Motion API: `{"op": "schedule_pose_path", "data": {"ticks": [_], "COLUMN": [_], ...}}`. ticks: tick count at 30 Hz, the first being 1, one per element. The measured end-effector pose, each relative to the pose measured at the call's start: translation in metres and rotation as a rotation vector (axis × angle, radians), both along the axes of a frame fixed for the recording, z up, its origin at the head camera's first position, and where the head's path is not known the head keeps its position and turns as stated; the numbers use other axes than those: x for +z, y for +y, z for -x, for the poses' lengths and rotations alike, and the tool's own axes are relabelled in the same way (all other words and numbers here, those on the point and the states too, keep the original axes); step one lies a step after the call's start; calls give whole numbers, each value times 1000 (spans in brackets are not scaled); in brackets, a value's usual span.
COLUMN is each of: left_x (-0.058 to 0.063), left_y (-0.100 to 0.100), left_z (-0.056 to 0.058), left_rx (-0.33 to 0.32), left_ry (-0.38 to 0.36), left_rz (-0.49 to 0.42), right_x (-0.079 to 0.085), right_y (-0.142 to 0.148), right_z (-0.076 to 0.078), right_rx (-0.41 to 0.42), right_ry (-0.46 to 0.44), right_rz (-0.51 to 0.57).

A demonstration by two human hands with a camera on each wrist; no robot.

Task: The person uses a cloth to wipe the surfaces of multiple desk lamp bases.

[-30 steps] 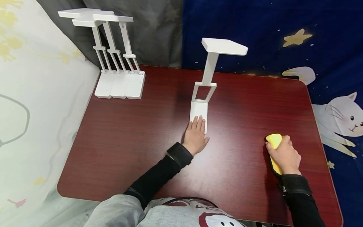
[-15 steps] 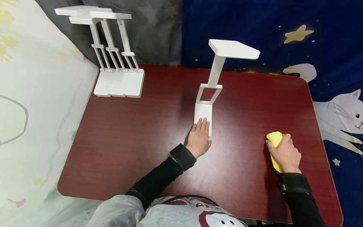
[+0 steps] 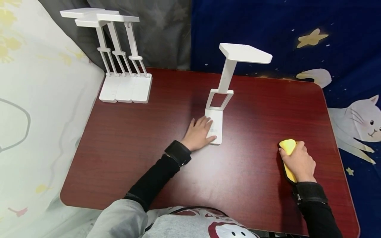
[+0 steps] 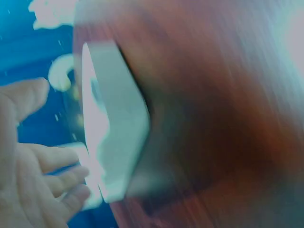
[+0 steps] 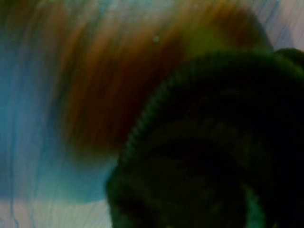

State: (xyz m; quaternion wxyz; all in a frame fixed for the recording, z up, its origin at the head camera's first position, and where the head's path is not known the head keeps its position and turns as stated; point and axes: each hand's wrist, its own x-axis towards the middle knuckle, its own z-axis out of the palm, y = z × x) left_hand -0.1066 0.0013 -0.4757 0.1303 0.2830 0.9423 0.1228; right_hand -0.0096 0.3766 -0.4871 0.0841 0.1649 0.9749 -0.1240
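A white folding desk lamp (image 3: pixel 214 127) stands upright in the middle of the table, its flat head (image 3: pixel 245 53) raised. My left hand (image 3: pixel 197 134) lies at the left side of the lamp's base, fingers spread, the thumb over its near end. In the left wrist view the fingers look extended beside a blurred white lamp part (image 4: pixel 123 118). Toward the right, my right hand (image 3: pixel 300 163) grips a soft-looking yellow pad with a black edge (image 3: pixel 288 146) against the table. The right wrist view is blurred and mostly blocked by something dark.
Several more white lamps (image 3: pixel 125 87) stand side by side at the back left of the red-brown table (image 3: pixel 143 148). A grey and blue curtain (image 3: pixel 276 19) hangs behind the table. White cloth (image 3: pixel 44 132) lies along the left side.
The lamp shifted slightly right under my left hand, then stopped. Since then that hand has slid left from the top of the base to its left side. The right hand stays put.
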Motion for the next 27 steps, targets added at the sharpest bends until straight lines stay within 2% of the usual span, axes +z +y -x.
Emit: {"op": "schedule_pose_path", "data": {"ticks": [4, 7, 13, 16, 21, 24, 27], "left_x": [-8, -15, -21, -19, -16, -15, -14], "left_y": [-21, -32, -40, -40, -38, -37, -37], "left_z": [19, 28, 32, 32, 33, 34, 34], "left_rx": [-38, -67, -97, -109, -138, -148, -157], "left_ry": [-46, -100, -153, -145, -91, -67, -49], "left_rz": [-46, -50, -61, -53, 1, 42, 73], "right_x": [0, -1, -1, 2, 9, 16, 25], "right_y": [1, 1, 0, 0, -4, -15, -43], "right_z": [-1, -1, -1, 0, 8, 22, 44], "right_rx": [1, 3, 9, 16, 47, 113, 274], "right_ry": [7, 13, 23, 23, 9, 40, 127], "right_rz": [-4, -4, -5, -6, 5, 19, 48]}}
